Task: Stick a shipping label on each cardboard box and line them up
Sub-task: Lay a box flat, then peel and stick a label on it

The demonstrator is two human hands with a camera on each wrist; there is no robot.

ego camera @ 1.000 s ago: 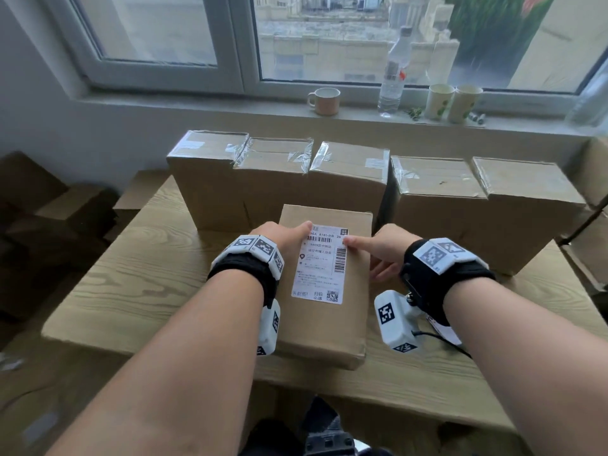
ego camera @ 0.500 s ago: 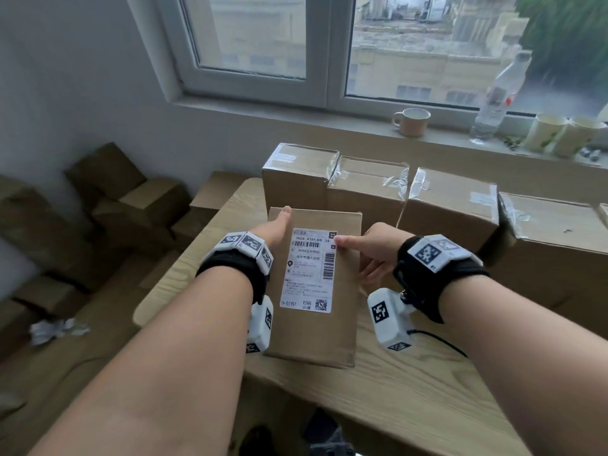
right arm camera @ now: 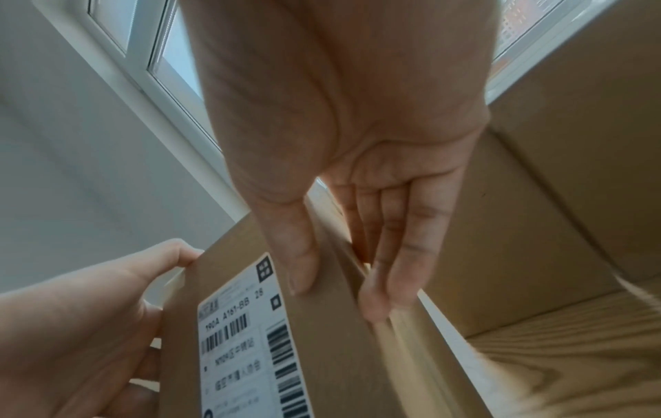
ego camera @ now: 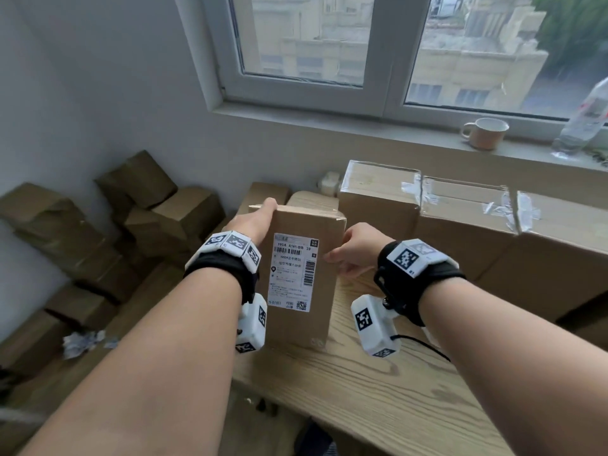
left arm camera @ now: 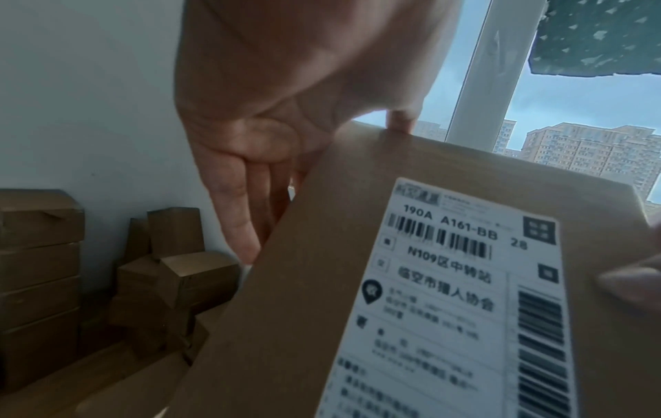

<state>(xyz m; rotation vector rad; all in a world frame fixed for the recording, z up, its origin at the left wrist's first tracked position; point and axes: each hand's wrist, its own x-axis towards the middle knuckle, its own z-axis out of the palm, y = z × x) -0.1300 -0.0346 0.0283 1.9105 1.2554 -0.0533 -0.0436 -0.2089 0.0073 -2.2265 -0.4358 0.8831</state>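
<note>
I hold the box (ego camera: 306, 284) between both hands, left hand (ego camera: 255, 222) and right hand (ego camera: 357, 248) grasping its sides; it runs lengthwise away from me, label (ego camera: 292, 271) up, beside the box row (ego camera: 460, 232).

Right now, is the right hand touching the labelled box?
Touching. The right wrist view shows the right hand with thumb on the labelled box front, fingers along its side.

Bare tabletop (ego camera: 378, 383) lies open beneath and behind my right grip (ego camera: 353, 250); just beyond it a row of taped boxes (ego camera: 460, 232) walls off the far side. Left of my left grip (ego camera: 253, 222), past the tabletop's edge, stacked cartons (ego camera: 138, 225) crowd the floor
</note>
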